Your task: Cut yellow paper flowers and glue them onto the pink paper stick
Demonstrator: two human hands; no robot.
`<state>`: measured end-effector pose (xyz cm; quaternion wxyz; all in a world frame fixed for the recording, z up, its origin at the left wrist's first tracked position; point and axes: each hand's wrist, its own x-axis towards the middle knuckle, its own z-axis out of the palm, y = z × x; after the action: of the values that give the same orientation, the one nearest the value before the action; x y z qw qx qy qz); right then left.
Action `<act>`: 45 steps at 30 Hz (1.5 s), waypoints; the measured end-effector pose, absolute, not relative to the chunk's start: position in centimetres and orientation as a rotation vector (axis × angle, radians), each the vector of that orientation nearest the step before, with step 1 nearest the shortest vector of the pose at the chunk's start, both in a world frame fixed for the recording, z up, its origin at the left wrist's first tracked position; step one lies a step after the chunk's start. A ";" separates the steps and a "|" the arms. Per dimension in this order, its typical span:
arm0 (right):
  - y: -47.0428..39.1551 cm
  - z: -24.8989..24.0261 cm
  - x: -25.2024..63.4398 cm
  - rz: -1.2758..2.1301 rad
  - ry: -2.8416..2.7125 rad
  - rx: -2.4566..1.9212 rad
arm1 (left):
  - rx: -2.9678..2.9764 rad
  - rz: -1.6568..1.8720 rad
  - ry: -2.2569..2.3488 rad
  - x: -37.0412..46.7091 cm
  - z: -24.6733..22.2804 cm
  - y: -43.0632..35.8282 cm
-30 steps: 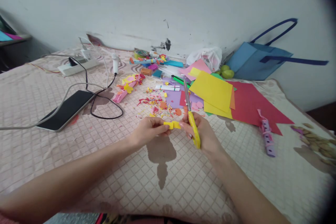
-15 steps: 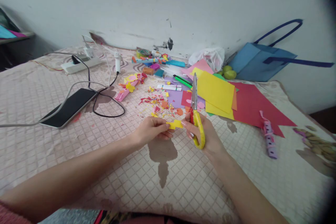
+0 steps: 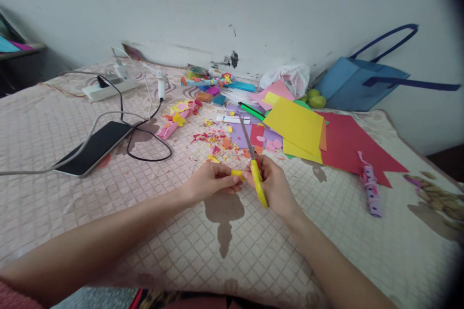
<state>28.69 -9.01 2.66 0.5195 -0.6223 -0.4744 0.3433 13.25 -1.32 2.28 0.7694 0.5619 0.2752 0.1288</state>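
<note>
Between thumb and fingers, my left hand (image 3: pixel 212 182) pinches a small piece of yellow paper (image 3: pixel 237 173). My right hand (image 3: pixel 277 186) is closed around the yellow handle of a pair of scissors (image 3: pixel 258 181), whose blades point up and away to the left. Fingertips of the right hand also touch the right end of the yellow piece, partly covering it. Just beyond both hands lies a scatter of coloured paper scraps (image 3: pixel 217 142).
Yellow paper sheets (image 3: pixel 297 125) and red paper (image 3: pixel 355 142) lie to the right. A blue bag (image 3: pixel 362 82) stands by the wall. On the left are a black tablet-like device (image 3: pixel 96 149), cables and a power strip (image 3: pixel 110 89). A decorated purple roll (image 3: pixel 371 190) sits far right.
My right hand has moved slightly left, and the scissors have tilted from upright to leaning left. Less of the yellow piece shows between my hands.
</note>
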 end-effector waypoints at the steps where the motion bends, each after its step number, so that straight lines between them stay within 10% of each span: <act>1: -9.0 2.7 28.5 0.826 -1.123 -1.486 | 1.235 0.278 0.596 13.3 2.2 -1.3; 45: -8.9 2.1 28.3 1.130 -0.844 -1.371 | 1.247 0.340 0.716 13.2 3.0 -1.1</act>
<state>28.29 -8.89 2.08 0.5544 -0.5801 -0.3572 0.4781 13.23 -1.08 3.01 0.7394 0.5682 0.3262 0.1551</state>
